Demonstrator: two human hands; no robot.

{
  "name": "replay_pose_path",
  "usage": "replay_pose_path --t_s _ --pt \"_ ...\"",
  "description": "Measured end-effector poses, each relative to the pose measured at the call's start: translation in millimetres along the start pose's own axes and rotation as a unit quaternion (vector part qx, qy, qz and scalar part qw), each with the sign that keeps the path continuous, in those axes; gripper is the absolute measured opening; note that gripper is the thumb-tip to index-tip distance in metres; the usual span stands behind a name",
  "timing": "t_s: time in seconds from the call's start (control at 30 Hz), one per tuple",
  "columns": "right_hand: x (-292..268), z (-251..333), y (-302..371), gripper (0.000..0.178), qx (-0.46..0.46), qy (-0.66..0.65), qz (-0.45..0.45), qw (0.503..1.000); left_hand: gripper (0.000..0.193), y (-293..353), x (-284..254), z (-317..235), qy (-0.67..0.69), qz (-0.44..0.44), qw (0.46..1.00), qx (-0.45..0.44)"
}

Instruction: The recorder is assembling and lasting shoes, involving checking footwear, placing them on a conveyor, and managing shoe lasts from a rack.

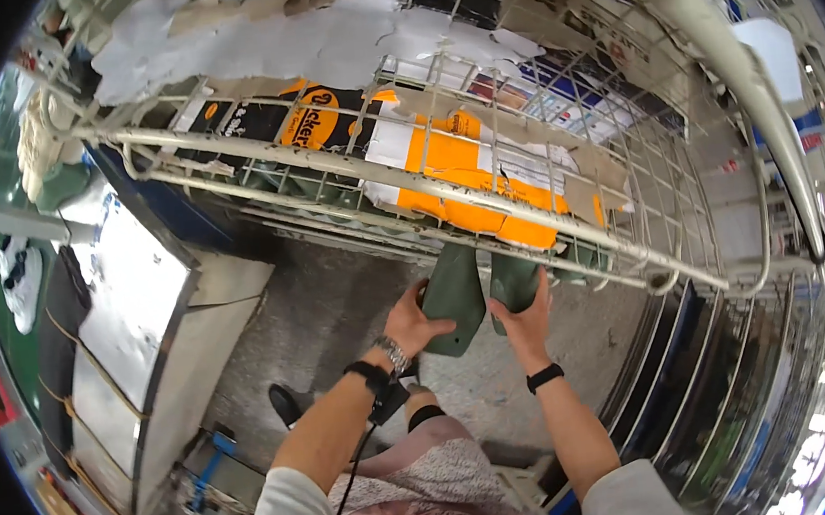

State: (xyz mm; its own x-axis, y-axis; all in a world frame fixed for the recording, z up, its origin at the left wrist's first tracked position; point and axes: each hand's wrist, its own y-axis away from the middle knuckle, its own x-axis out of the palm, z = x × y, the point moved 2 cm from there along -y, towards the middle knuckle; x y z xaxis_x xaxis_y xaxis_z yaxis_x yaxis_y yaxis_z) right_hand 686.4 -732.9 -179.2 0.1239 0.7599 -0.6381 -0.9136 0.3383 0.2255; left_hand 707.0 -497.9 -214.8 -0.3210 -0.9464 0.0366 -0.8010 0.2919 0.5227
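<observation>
My left hand [411, 320] grips the lower edge of a dark green flat piece [457, 296] that hangs out of the bottom of a white wire cage trolley [374, 173]. My right hand [528, 320] holds a second dark green piece [514, 280] right beside it, also sticking out under the trolley's lower bar. Both hands reach up and forward, close together. Inside the trolley lie orange, black and white packages [453, 168] and torn white paper [309, 42]. The upper parts of the green pieces are hidden behind the bars.
A grey concrete floor [328, 317] lies below. A metal-topped counter [134, 287] stands at the left. Rows of shiny metal rails [727, 375] run along the right. A dark shoe [285, 404] and blue tool [208, 460] show near my legs.
</observation>
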Motion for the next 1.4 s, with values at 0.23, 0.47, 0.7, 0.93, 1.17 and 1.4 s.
replay_pose_path --t_s 0.23,0.47,0.7,0.93,1.17,1.4 --pt "12 -42 -82 0.046 -0.072 -0.161 0.056 0.983 0.091 -78 25 -23 0.152 -0.147 0.969 0.126" --pt "18 -36 -92 0.04 0.03 -0.05 0.051 0.997 0.054 -93 27 -27 0.291 -0.154 0.944 0.032" --pt "28 -77 -130 0.048 0.009 -0.135 0.052 0.989 0.053 -137 39 -24 0.255 -0.239 0.905 0.244" --pt "48 -73 -101 0.075 0.031 -0.151 0.108 0.982 0.076 1 29 47 -0.11 -0.133 0.985 0.018" --pt "65 -160 -75 0.036 0.026 0.271 0.429 0.861 0.047 347 -26 176 0.033 -0.499 0.847 -0.181" --pt "173 41 108 0.041 -0.043 0.291 0.651 0.7 0.042 620 47 224 0.193 -0.725 0.574 -0.328"
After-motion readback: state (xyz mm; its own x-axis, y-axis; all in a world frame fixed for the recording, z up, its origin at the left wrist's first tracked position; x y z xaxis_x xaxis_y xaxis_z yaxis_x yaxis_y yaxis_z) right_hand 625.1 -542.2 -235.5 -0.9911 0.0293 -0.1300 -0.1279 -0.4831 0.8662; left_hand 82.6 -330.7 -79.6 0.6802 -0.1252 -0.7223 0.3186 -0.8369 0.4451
